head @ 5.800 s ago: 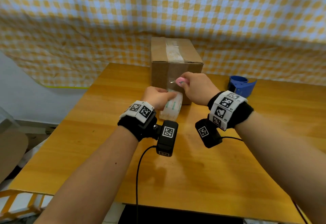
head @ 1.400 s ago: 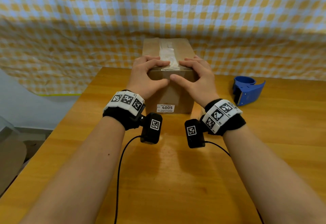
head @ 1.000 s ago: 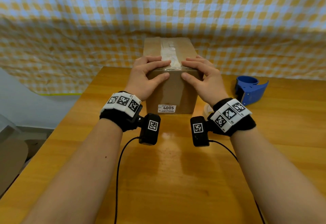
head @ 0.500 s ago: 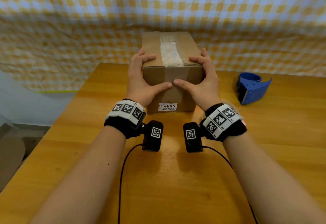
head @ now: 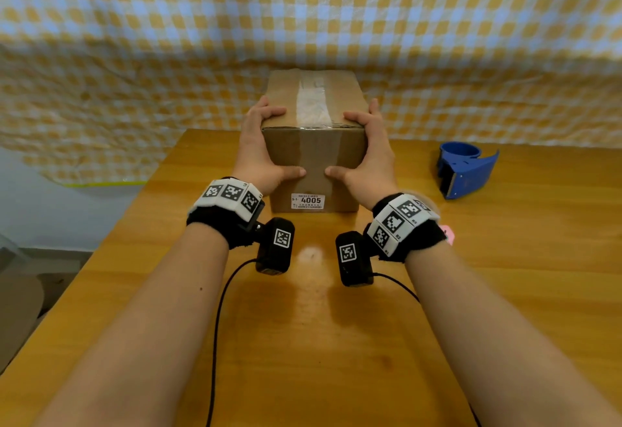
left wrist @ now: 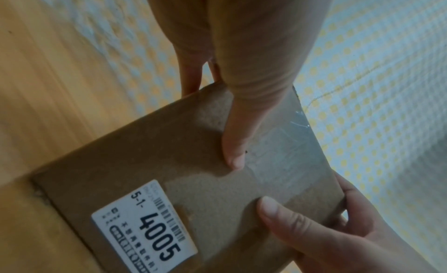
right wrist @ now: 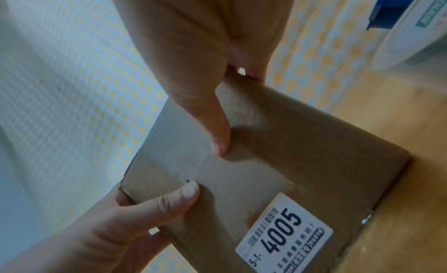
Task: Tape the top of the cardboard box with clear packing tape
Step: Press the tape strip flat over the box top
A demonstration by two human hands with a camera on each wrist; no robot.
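The cardboard box (head: 314,144) stands on a wooden table (head: 336,342), at the far middle of the tabletop, close against a yellow-and-white checked cloth (head: 303,16) that hangs as a backdrop behind the table's far edge. The box's long axis runs away from the person, its short front face turned toward them. A strip of clear tape (head: 312,103) runs lengthwise down the middle of the top and folds over onto the front face. Low on that face sits a white label (head: 307,201) printed with 4005.

The left hand (head: 261,154) grips the box's left side: fingers curled over the top left edge, thumb pressed flat on the front face. The right hand (head: 370,154) mirrors it on the right side, fingers hooked over the top right edge and thumb on the front. The two thumb tips lie near each other but apart, just above the label.

To the right of the box, well apart from it, a blue tape dispenser (head: 466,170) rests on the table. The wood between the box and the near edge is bare apart from the forearms and wrist cables. The table's left edge slants away toward a pale grey wall (head: 50,204).
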